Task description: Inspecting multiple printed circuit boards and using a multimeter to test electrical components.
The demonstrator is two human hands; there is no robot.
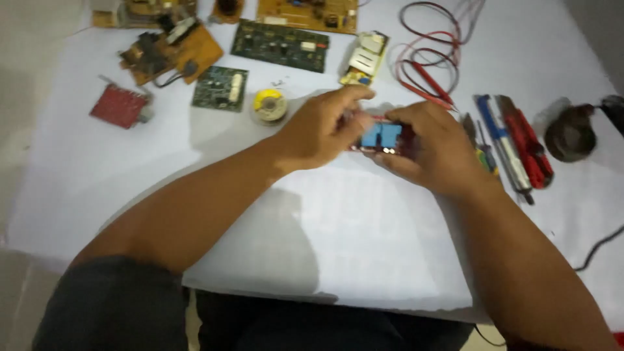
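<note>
Head view: white-covered table (364,247) strewn with circuit boards (281,44), solder spool (269,104), screwdrivers (513,140). Left hand (322,130) and right hand (429,146) both closed around small board with blue blocks (381,135), held just above table centre, apparently steadied from both ends for close inspection.

Light: moderate, slightly dim indoor, cool-white cast over the white tabletop (364,234). Source appears overhead and somewhat toward the far side: soft shadows of both forearms fall toward the near edge, the widest patch under the left arm. No hard glare; tabletop brightest at upper right, greyer at left edge. Sharpness: poor overall. Motion blur smears the left hand (323,129) and right hand (429,148), fingertips indistinct. Circuit boards (281,45) at the far edge are soft, fine detail unreadable. Corners darken mildly; straight edges bow slightly near the frame border.
</note>
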